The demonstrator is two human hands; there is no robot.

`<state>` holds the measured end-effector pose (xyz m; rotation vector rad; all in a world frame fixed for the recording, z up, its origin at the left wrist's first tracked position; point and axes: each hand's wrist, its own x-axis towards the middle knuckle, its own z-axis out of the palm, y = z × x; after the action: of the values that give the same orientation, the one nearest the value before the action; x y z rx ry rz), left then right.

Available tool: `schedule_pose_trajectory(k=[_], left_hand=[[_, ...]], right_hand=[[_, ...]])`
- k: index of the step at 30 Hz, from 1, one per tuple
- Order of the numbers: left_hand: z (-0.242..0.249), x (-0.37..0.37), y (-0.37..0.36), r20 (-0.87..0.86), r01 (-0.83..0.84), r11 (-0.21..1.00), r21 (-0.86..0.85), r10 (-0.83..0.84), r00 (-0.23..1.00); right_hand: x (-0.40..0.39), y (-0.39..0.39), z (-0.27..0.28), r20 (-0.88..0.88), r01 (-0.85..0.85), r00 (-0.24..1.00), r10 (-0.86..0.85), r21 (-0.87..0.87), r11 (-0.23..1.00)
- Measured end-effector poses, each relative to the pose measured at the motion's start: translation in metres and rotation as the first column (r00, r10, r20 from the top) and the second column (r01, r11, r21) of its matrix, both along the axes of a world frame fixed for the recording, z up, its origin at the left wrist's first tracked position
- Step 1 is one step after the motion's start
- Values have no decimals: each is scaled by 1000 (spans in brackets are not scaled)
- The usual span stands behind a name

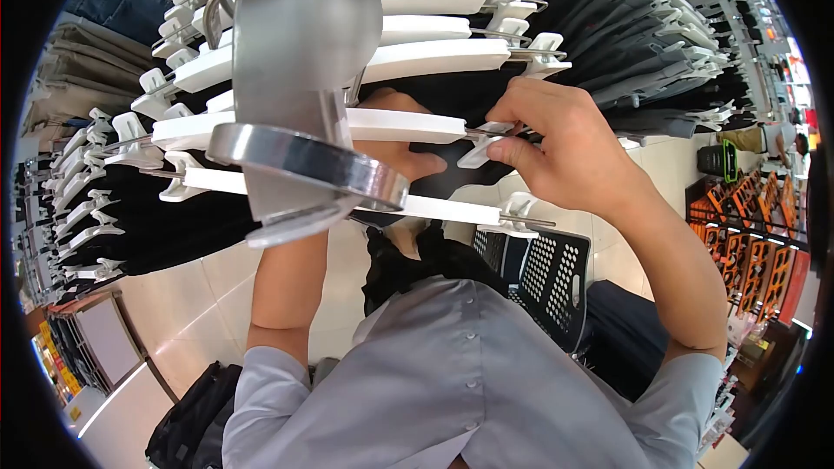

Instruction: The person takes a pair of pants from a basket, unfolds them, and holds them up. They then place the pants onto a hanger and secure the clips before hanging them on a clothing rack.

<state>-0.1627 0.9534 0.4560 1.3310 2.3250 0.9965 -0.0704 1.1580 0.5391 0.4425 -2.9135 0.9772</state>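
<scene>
My right hand point(556, 143) pinches the white clip point(479, 149) at the right end of a white clip hanger point(408, 125), thumb below and fingers above. Behind that hanger's bar, my left hand point(395, 141) is partly hidden by the bar and by the blurred metal rail end point(300, 52). Its thumb points right, against a black garment point(447, 175) that hangs between my hands; its fingertips are covered. Closer to my body, another white hanger point(452, 211) hangs with its clip point(519, 213) at the right end.
More white hangers point(439, 59) with dark garments line the rail ahead. Grey and black trousers point(599, 35) hang to the right, black ones point(165, 217) to the left. A black perforated basket point(556, 278) stands beside me; a black bag point(191, 417) lies on the floor at left.
</scene>
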Motion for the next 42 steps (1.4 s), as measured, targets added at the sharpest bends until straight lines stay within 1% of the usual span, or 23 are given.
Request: schedule_pose_trajectory(k=[2, 5, 6, 8, 9, 10, 13, 14, 15, 17, 19, 20, 21, 24, 27, 29, 31, 32, 33, 35, 38, 41, 42], left_hand=[[-1, -6, 1, 44, 53, 992, 115, -58, 997], [-2, -11, 3, 115, 101, 981, 168, -121, 986], [-2, -13, 3, 144, 125, 968, 217, -159, 977], [-11, -15, 4, 227, 96, 935, 341, -181, 957], [-15, -15, 5, 264, 80, 913, 400, -199, 944], [-28, -11, 10, 295, 8, 841, 541, -199, 935], [-42, -21, 12, 305, -2, 868, 497, -172, 936], [-42, -20, 16, 295, 9, 870, 493, -177, 939], [-40, -20, 18, 284, 16, 874, 485, -174, 943], [-33, -20, 19, 257, 29, 893, 450, -160, 953], [-24, -21, 18, 224, 33, 914, 405, -134, 965], [-20, -22, 17, 208, 34, 924, 381, -121, 971], [-16, -20, 14, 196, 41, 934, 354, -117, 974], [-1, -20, 1, 170, 85, 960, 267, -134, 976], [8, -15, -17, 193, 174, 972, 157, -203, 960], [-1, -7, -27, 211, 206, 973, 108, -225, 951], [-36, -1, -33, 152, 110, 990, 91, -123, 981], [-46, 1, -38, 123, 62, 995, 84, -72, 990], [-43, 0, -44, 157, 52, 998, -30, -46, 987], [-36, -1, -58, 216, 39, 965, -258, 18, 976], [-50, 6, -74, 129, -111, 973, -203, 139, 982], [-32, -3, -85, 184, -151, 941, -304, 213, 959], [-29, -5, -91, 47, -200, 958, -207, 213, 976]], right_hand=[[0, 1, 2, 21, -16, 1000, 16, 5, 1000], [1, 2, 3, 39, -18, 999, 18, 0, 1000], [1, 2, 4, 46, -20, 999, 19, 20, 1000], [1, 2, 4, 56, -25, 998, 22, 59, 998], [2, 2, 3, 74, 1, 997, -3, 36, 999], [2, 2, 1, 89, 22, 996, -23, 12, 1000], [0, 0, 1, 164, 111, 981, -100, -62, 992], [0, -4, 0, 203, 180, 968, -149, -145, 973], [0, -3, -3, 262, 180, 953, -152, -87, 980], [2, -3, -15, 246, 180, 959, -143, -136, 974], [1, -1, -15, 284, 212, 945, -159, -165, 963], [0, 1, -16, 290, 241, 938, -190, -151, 959], [-1, -2, -8, 302, 267, 924, -237, -62, 962], [-2, 0, -9, 266, 198, 949, -170, -82, 977], [-3, -1, -9, 292, 219, 938, -189, -71, 973], [-2, -4, -3, 305, 225, 932, -198, -58, 973], [-2, -5, 0, 311, 229, 929, -202, -51, 972], [-2, -4, 1, 312, 227, 929, -201, -50, 973], [-3, -4, 1, 313, 226, 928, -200, -50, 973], [-2, -4, 3, 289, 211, 938, -192, -39, 977], [-1, -2, 3, 247, 191, 953, -176, -38, 981], [-2, 1, 3, 300, 193, 938, -175, -32, 981], [-3, 7, -1, 306, 201, 935, -179, -40, 979]])
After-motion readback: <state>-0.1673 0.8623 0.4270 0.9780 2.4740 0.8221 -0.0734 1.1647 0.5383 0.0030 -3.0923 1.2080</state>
